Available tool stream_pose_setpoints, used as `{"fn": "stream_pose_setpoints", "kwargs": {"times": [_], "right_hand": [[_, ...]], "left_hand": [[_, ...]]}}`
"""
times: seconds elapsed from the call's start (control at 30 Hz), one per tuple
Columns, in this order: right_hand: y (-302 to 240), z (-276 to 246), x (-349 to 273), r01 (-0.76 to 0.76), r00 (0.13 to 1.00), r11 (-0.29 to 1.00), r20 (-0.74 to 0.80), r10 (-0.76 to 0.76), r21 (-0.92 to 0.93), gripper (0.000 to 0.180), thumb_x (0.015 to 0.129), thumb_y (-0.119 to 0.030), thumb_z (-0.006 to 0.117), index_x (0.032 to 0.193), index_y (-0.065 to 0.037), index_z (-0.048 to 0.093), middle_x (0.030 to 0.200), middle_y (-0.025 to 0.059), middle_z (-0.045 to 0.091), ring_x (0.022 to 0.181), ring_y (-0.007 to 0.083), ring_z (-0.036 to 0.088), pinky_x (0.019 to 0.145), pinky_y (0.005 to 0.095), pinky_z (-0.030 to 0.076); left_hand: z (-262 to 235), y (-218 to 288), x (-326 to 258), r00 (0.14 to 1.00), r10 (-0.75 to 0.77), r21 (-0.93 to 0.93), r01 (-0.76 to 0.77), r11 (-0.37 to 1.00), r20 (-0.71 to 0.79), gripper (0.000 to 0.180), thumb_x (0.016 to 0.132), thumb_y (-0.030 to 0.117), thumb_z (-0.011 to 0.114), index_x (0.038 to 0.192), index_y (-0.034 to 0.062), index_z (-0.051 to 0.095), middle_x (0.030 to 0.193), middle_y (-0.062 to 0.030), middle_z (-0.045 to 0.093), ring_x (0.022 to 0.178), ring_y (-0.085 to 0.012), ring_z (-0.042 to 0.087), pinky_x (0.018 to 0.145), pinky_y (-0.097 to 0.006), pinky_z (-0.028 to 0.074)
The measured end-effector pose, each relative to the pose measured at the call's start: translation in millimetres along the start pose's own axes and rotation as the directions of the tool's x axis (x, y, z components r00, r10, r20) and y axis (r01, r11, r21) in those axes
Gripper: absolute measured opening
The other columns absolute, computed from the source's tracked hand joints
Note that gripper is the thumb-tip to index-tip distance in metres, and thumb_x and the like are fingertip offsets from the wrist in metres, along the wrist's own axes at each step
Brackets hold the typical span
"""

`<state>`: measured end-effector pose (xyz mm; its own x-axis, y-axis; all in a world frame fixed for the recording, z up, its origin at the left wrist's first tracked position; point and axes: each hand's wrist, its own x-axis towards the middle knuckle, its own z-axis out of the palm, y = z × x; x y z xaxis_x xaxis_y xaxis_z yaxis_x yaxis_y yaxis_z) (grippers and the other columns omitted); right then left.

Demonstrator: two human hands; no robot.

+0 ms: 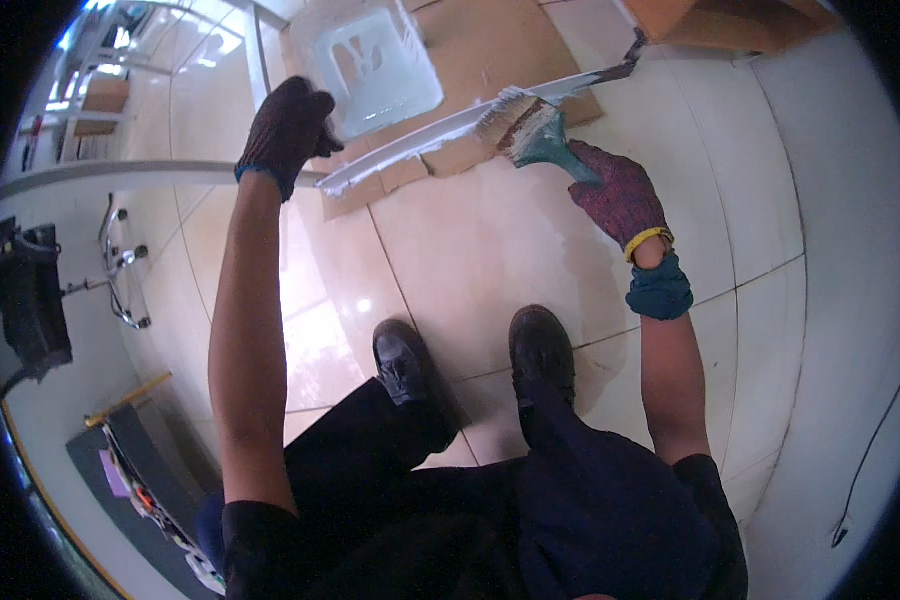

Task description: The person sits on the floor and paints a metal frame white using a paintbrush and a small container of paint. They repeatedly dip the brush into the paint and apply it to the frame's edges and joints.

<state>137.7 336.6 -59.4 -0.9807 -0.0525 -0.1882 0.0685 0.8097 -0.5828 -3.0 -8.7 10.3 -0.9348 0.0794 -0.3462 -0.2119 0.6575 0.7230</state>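
The right hand, in a dark glove, has its grip curled around the green handle of a wide brush. The bristles are at a long, thin strip, but I cannot tell if they press on it or sit just above it. The strip lies across the near part of the brown cardboard on the floor, and it has white stuff on it that looks like wet paint. The left hand, gloved too, is just beside a pale tray with more white in it. Its fingers bend in, but I cannot tell if its grip holds anything.

The strip is close to the cardboard's near edge, so a brush too full of paint could drip on the shiny floor. If the left hand bumps the tray, the paint could spill. A hard push with the brush could make the strip slide. A shoe could step in any drips.
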Motion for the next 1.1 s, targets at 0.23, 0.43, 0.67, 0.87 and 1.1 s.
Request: {"fn": "stream_pose_setpoints", "kwargs": {"times": [0.23, 0.43, 0.67, 0.87, 1.1], "right_hand": [[48, -34, -15, -0.179, 0.960, 0.982, -0.228, 0.161, -0.060, 0.050, 0.072, -0.021, 0.065, 0.120, -0.010, 0.057, 0.109, 0.0162, 0.062, 0.095, 0.0346, 0.060, 0.086, 0.0412, 0.048], [41, -84, -32, -0.055, 0.973, 0.995, -0.230, 0.034, -0.085, 0.052, 0.072, -0.019, 0.067, 0.122, -0.011, 0.056, 0.111, 0.0160, 0.062, 0.094, 0.0333, 0.060, 0.086, 0.0389, 0.048], [6, -99, -29, 0.050, 0.992, 0.983, -0.105, -0.069, -0.176, 0.052, 0.075, -0.010, 0.063, 0.125, -0.007, 0.052, 0.118, 0.0180, 0.059, 0.102, 0.0348, 0.058, 0.090, 0.0377, 0.047], [-19, -105, -22, 0.047, 0.993, 0.976, -0.094, -0.069, -0.214, 0.047, 0.076, -0.019, 0.062, 0.119, -0.004, 0.053, 0.101, 0.0213, 0.062, 0.092, 0.0387, 0.059, 0.083, 0.0457, 0.047], [-58, -155, 28, 0.141, 0.988, 0.954, -0.021, -0.152, -0.266, 0.028, 0.079, -0.022, 0.060, 0.097, 0.000, 0.058, 0.090, 0.0233, 0.061, 0.085, 0.0393, 0.059, 0.075, 0.0459, 0.047]], "left_hand": [[-15, 37, -2, 0.999, -0.035, -0.015, 0.036, 0.999, 0.013, 0.019, 0.083, 0.018, 0.054, 0.086, -0.0007, 0.052, 0.068, -0.0119, 0.057, 0.053, -0.0190, 0.061, 0.047, -0.030, 0.052], [-41, 53, -7, 0.990, 0.012, -0.011, -0.011, 1.000, 0.142, 0.017, 0.085, 0.021, 0.056, 0.084, 0.0047, 0.051, 0.068, -0.0080, 0.055, 0.054, -0.0169, 0.060, 0.048, -0.029, 0.051], [-59, 48, -1, 0.971, -0.015, -0.086, 0.036, 0.996, 0.238, 0.025, 0.075, 0.025, 0.067, 0.084, 0.0072, 0.053, 0.070, -0.0073, 0.054, 0.061, -0.0221, 0.058, 0.054, -0.035, 0.049], [-61, 6, 33, 0.939, 0.278, 0.044, -0.292, 0.955, 0.202, 0.042, 0.057, 0.028, 0.080, 0.087, 0.0059, 0.060, 0.081, -0.0133, 0.058, 0.083, -0.0326, 0.057, 0.074, -0.040, 0.048], [-57, 51, 70, 0.865, 0.446, 0.777, -0.440, 0.450, 0.231, 0.043, 0.060, 0.033, 0.081, 0.090, 0.0073, 0.064, 0.085, -0.0161, 0.060, 0.086, -0.0331, 0.059, 0.077, -0.040, 0.049]]}}
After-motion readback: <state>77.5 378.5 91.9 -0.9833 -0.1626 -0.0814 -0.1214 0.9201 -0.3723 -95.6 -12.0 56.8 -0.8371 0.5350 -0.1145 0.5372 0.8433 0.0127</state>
